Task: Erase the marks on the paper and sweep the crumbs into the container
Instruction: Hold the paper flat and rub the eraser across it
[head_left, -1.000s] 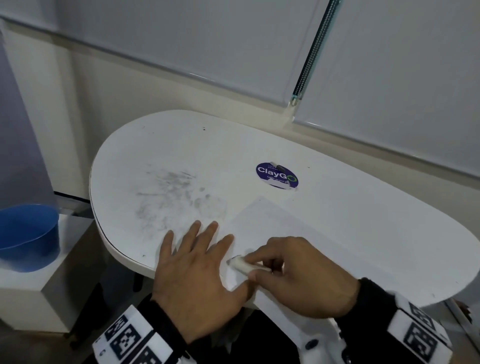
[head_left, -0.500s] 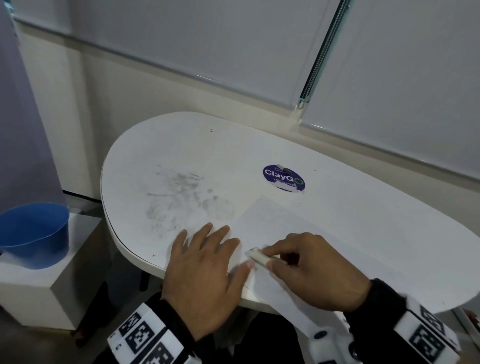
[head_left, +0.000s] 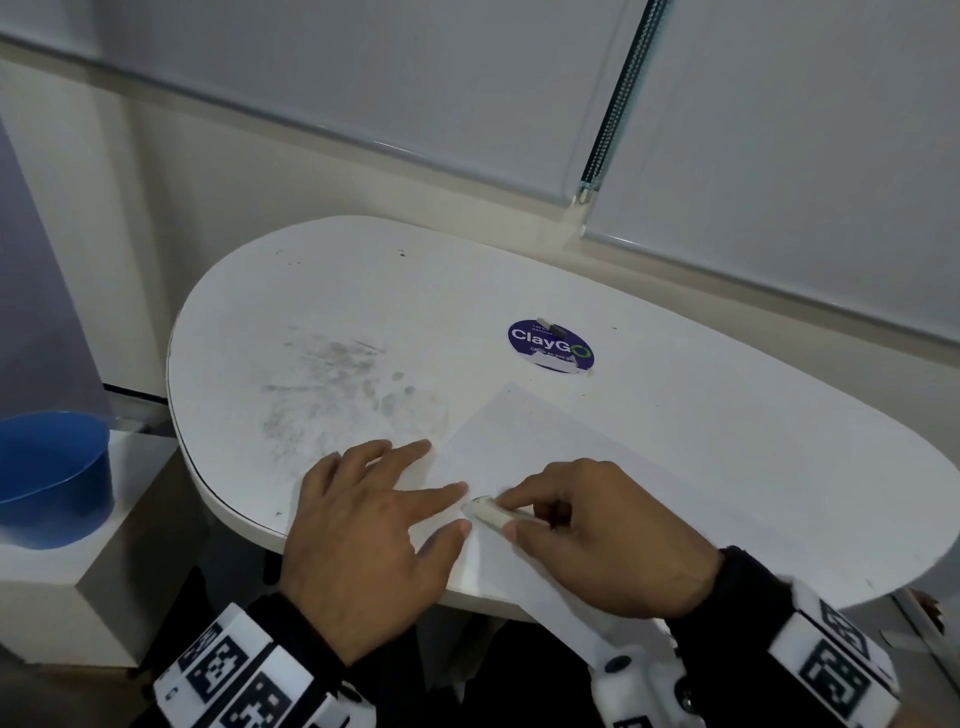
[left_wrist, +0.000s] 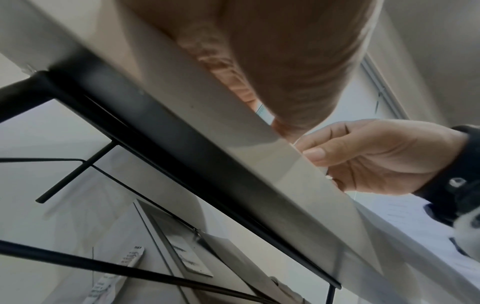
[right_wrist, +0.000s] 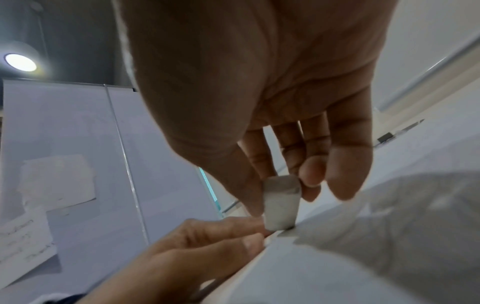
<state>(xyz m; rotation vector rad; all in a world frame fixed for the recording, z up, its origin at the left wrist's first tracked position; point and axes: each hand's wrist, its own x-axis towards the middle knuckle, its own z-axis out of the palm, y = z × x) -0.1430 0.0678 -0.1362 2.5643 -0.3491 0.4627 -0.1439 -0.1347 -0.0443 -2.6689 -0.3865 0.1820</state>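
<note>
A white sheet of paper (head_left: 545, 457) lies on the white table (head_left: 675, 415), its near corner hanging over the front edge. My left hand (head_left: 374, 514) lies flat with fingers spread, pressing the paper's left edge down. My right hand (head_left: 587, 525) pinches a small white eraser (head_left: 491, 512) between thumb and fingers, its tip on the paper beside my left forefinger. The right wrist view shows the eraser (right_wrist: 281, 203) upright on the paper, smudged grey at its end. A blue container (head_left: 49, 478) stands on a low white block to the left of the table.
Grey smudges (head_left: 337, 389) mark the tabletop left of the paper. A round purple ClayGo sticker (head_left: 549, 345) sits beyond the paper. Window blinds and a bead chain (head_left: 608, 119) run behind the table. Black table legs (left_wrist: 78, 168) show underneath.
The eraser has slid slightly back and forth on the paper beside my left forefinger. My left hand has stayed pressed on the paper. The head camera has shifted a little.
</note>
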